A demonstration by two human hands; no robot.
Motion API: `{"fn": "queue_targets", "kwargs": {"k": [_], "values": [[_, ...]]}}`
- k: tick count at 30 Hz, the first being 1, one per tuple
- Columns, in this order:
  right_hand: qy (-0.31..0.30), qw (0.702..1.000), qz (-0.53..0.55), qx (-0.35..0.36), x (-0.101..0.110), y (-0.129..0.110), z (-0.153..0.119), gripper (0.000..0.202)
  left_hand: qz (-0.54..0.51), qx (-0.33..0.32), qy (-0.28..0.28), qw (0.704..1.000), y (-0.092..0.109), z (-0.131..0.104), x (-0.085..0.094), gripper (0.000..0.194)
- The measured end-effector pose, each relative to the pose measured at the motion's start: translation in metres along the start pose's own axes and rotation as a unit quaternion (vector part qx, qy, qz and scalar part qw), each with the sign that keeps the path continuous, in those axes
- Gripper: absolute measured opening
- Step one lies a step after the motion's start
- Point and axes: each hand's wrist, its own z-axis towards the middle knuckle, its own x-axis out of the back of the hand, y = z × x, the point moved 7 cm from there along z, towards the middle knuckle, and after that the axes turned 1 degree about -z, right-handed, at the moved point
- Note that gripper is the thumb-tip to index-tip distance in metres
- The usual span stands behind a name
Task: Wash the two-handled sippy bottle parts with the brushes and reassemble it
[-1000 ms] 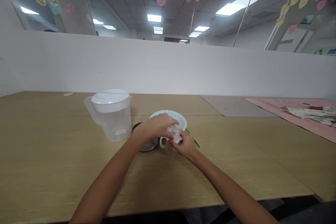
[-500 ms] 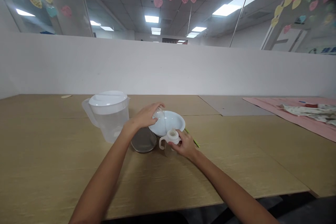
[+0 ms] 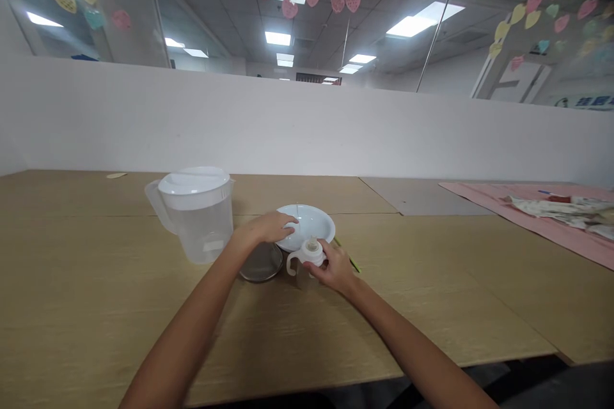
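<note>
My left hand (image 3: 275,227) reaches over the left rim of a white bowl (image 3: 319,223), its fingers bent round a small clear item that is mostly hidden. A thin upright stick or straw shows just past the fingertips. My right hand (image 3: 334,264) grips the right side of a clear cup with a white handled top (image 3: 313,252), which stands in front of the bowl. Beneath my left wrist lies a round dark metal dish (image 3: 261,263), partly covered by the arm.
A clear pitcher with a white lid (image 3: 204,223) stands to the left. A green stick (image 3: 354,264) lies right of the bowl. Far right, a pink cloth (image 3: 480,197) carries crumpled fabric. A white wall (image 3: 288,128) rises behind the table.
My left hand has lowered toward the bowl, along with the clear item that showed above the rim. My right hand keeps its grip on the cup. The view has shifted slightly.
</note>
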Motion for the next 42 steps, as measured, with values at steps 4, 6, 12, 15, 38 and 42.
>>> {"fn": "queue_targets", "kwargs": {"k": [4, 6, 12, 15, 38, 42], "values": [[-0.001, 1.000, -0.001, 0.007, 0.000, -0.001, 0.001, 0.045, -0.081, -0.082, 0.024, 0.993, 0.031, -0.017, 0.017, 0.045], [0.005, 1.000, -0.006, 0.016, 0.001, -0.002, 0.000, 0.045, -0.105, -0.127, -0.006, 0.986, 0.052, -0.025, 0.016, 0.046], [0.005, 1.000, -0.005, 0.012, -0.002, 0.003, 0.000, 0.052, -0.049, -0.149, -0.009, 0.988, 0.075, -0.026, 0.006, 0.039], [-0.009, 1.000, -0.001, 0.002, -0.003, 0.004, 0.000, 0.053, -0.074, -0.156, -0.013, 0.985, 0.071, -0.022, 0.005, 0.033], [0.039, 0.999, -0.016, -0.033, -0.001, 0.001, 0.000, 0.041, 0.060, -0.047, 0.034, 0.997, 0.072, -0.020, 0.002, 0.010], [0.045, 0.998, -0.018, -0.037, -0.004, 0.003, -0.001, 0.037, 0.117, -0.067, 0.046, 0.990, 0.079, -0.018, -0.001, 0.012]]}}
